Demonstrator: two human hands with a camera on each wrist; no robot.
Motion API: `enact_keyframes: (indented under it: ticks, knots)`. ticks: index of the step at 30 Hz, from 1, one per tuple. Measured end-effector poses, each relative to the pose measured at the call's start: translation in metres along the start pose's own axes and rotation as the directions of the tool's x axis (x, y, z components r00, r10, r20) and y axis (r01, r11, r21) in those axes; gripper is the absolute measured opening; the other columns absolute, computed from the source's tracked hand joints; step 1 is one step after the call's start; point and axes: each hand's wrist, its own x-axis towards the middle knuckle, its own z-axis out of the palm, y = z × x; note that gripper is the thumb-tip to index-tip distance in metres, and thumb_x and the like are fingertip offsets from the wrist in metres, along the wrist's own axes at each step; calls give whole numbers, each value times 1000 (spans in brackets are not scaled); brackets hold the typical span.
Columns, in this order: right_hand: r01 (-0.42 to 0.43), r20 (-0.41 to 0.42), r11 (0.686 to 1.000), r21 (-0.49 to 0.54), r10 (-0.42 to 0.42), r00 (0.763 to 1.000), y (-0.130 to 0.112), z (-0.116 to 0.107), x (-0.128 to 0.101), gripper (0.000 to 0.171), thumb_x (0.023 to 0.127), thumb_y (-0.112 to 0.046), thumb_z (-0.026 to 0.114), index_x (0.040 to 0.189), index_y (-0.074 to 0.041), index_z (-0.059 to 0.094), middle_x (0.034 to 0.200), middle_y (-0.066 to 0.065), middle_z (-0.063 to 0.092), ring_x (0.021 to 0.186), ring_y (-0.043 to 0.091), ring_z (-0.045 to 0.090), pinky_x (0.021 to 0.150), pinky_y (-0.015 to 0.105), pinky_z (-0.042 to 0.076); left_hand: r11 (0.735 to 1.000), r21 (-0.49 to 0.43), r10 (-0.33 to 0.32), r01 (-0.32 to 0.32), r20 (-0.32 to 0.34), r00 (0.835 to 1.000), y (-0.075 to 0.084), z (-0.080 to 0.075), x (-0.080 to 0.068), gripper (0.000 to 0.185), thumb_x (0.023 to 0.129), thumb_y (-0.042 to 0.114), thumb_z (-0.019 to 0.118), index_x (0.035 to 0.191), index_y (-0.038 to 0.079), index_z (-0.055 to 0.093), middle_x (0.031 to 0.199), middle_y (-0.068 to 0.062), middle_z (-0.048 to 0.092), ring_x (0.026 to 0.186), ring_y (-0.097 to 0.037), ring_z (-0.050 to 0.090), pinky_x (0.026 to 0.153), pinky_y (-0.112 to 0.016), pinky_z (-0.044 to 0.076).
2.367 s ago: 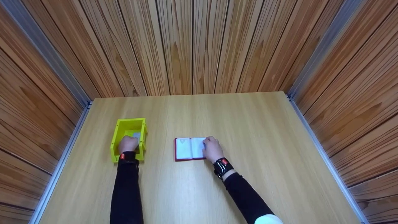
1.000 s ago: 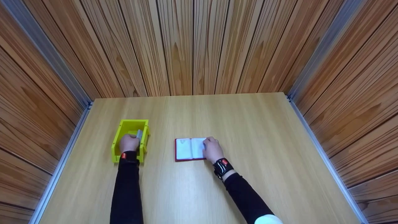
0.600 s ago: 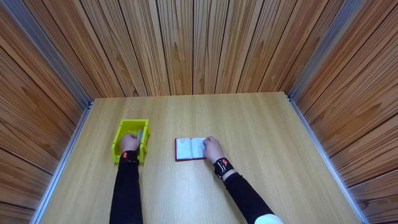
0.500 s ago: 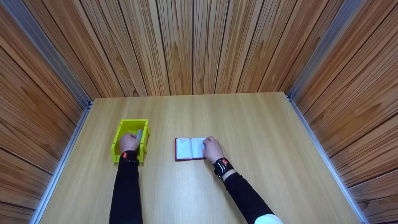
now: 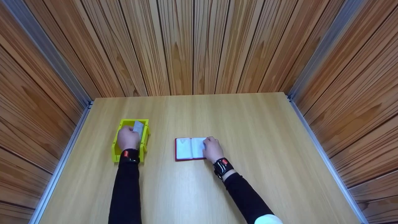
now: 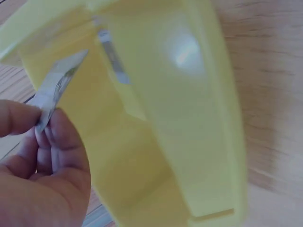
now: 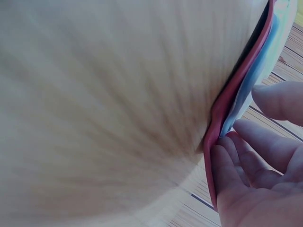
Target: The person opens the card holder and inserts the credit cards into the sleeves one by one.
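Note:
My left hand [image 5: 128,137] is over the yellow bin [image 5: 143,145]. Its thumb and fingers pinch a thin, whitish-grey card [image 6: 56,85], tilted upward above the bin's inside; what is printed on it is too blurred to read. In the middle of the table lies a small red-covered album [image 5: 184,149], spread flat with pale, clear-sleeved pages and a faint mark on the left one. My right hand [image 5: 213,150] grips the album's right edge, thumb at the page sleeve [image 7: 255,71] and fingers curled against the red cover.
Down inside the bin, a narrow grey strip [image 6: 113,56] shows along the wall in the left wrist view. The wooden table [image 5: 248,124] is bounded by plank walls [image 5: 192,46] at the back and both sides, with metal rails at the corners.
My left hand has risen and shifted slightly away from me, bringing the card up out of the bin's depth. The bin moved slightly right earlier. My right hand and the album have stayed put.

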Motion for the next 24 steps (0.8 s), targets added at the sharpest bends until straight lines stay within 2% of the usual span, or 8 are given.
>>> enact_keyframes:
  ticks: [4, 11, 15, 19, 21, 24]
  knots:
    - [20, -17, 1000, 0, -20, 1000, 0, 0, 0, 28, 78, -3, 72, 105, 5, 69, 118, 23, 59, 104, 43, 57, 92, 49, 48, 999, -1, 46, -46, -40, 998, 9, -3, 0, 27, 90, 3, 51, 113, -5, 64, 110, -22, 61, 104, -38, 57, 93, -50, 44]
    - [6, -3, 1000, 9, -6, 1000, 1, 0, 0, 30, 81, -4, 72, 110, 5, 68, 118, 22, 59, 104, 41, 56, 92, 47, 48, 992, -16, 127, -128, -74, 989, 25, -8, -3, 27, 92, 2, 51, 115, -7, 63, 111, -23, 57, 103, -38, 55, 93, -49, 45]
    - [-5, 3, 1000, 8, 5, 1000, 1, 1, 1, 31, 82, -4, 73, 111, 5, 68, 120, 22, 58, 106, 40, 56, 93, 47, 47, 979, -31, 196, -201, -128, 972, 33, -7, -6, 24, 92, 1, 52, 113, -8, 63, 108, -22, 58, 100, -37, 56, 91, -49, 46]
    - [-20, 13, 1000, 14, 20, 1000, 1, 1, 1, 33, 83, -4, 73, 113, 5, 67, 121, 22, 58, 108, 40, 55, 94, 47, 47, 956, -41, 277, -289, -184, 943, 41, -3, -10, 24, 89, -1, 54, 109, -9, 65, 105, -24, 59, 98, -39, 56, 89, -50, 45]
    - [-25, 19, 1000, 15, 25, 999, 1, 1, 1, 34, 83, -5, 72, 115, 5, 67, 122, 22, 58, 109, 40, 55, 95, 46, 47, 948, -59, 300, -314, -180, 937, 46, 0, -13, 25, 88, -2, 54, 108, -10, 65, 104, -24, 59, 98, -39, 55, 89, -49, 44]
    - [-25, 23, 1000, 14, 25, 999, 1, 1, 1, 35, 83, -5, 72, 116, 6, 67, 123, 23, 57, 110, 40, 55, 96, 46, 46, 939, -110, 309, -326, -144, 940, 52, 5, -19, 25, 88, -1, 54, 109, -9, 65, 103, -22, 59, 97, -36, 54, 88, -48, 43]
